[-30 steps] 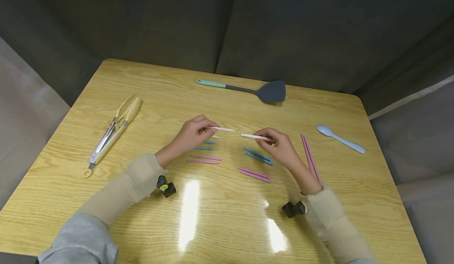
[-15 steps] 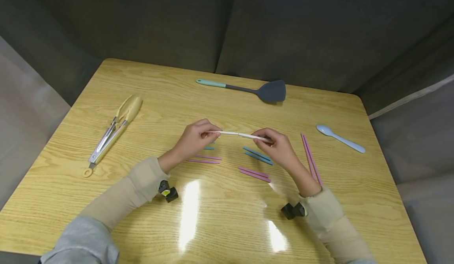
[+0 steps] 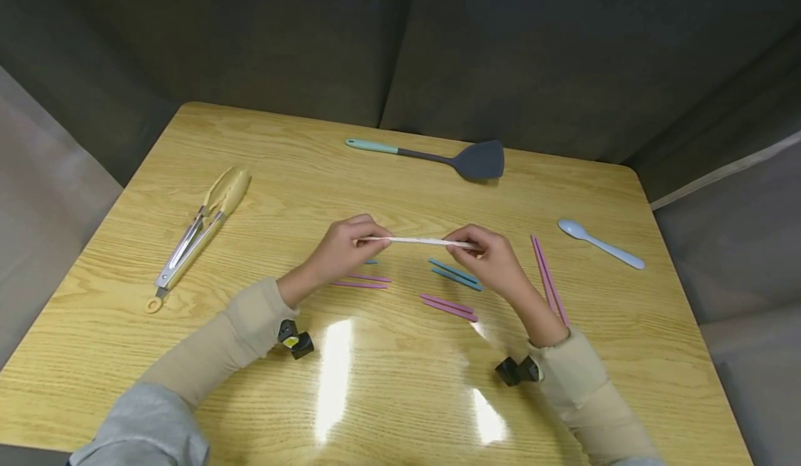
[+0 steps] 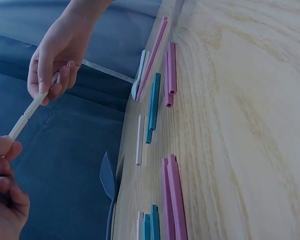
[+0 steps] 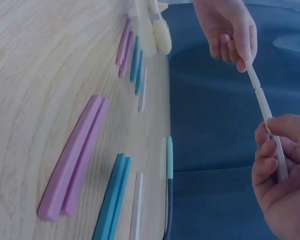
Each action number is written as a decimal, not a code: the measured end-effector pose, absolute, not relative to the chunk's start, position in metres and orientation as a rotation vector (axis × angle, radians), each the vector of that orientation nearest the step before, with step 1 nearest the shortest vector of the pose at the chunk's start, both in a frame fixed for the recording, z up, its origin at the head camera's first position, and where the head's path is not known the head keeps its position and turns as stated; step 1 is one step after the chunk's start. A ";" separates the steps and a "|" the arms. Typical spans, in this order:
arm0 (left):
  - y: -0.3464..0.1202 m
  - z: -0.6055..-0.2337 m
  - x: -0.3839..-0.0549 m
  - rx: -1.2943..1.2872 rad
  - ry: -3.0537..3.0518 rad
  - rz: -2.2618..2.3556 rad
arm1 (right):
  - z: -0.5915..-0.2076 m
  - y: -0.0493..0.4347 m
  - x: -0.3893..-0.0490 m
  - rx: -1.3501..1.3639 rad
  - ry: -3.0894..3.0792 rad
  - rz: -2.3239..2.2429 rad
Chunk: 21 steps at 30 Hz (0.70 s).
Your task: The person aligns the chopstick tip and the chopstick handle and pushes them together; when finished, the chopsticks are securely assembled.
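Observation:
Above the table, my left hand (image 3: 347, 247) pinches a white chopstick half (image 5: 252, 75) between thumb and fingers. The right hand (image 3: 488, 257) grips another white chopstick half (image 5: 263, 106). The two halves meet end to end between the hands, nearly in one line, with a small notch showing at the joint in both wrist views. Below lie blue chopstick halves (image 3: 455, 275) and pink chopstick halves (image 3: 448, 307) on the right, with matching pink halves (image 3: 359, 285) on the left. The left hand partly hides the blue halves (image 3: 372, 261) there. White halves (image 4: 140, 140) also lie on the table.
A long pink pair of chopsticks (image 3: 548, 278) and a light blue spoon (image 3: 601, 245) lie at the right. Tongs (image 3: 200, 236) rest at the left, and a dark spatula (image 3: 478, 161) lies along the back of the wooden table (image 3: 288, 146).
The gap between the two white halves has closed, and their ends now meet in nearly a straight line. The left hand has moved slightly right and toward the person; the right hand has barely shifted.

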<state>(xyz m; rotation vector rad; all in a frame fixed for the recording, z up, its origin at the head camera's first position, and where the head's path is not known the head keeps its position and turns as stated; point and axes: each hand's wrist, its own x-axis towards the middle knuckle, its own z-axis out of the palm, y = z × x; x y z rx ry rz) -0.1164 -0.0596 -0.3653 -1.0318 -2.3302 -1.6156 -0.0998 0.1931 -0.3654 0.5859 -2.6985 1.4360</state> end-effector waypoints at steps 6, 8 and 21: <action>-0.060 -0.349 -0.109 -1.020 -2.361 -1.662 | -0.363 0.191 -0.099 0.624 -2.660 1.478; -0.060 -0.356 -0.112 -1.007 -2.365 -1.675 | -0.362 0.189 -0.099 0.641 -2.640 1.490; -0.062 -0.379 -0.124 -1.045 -2.276 -1.696 | -0.353 0.183 -0.099 0.716 -2.559 1.432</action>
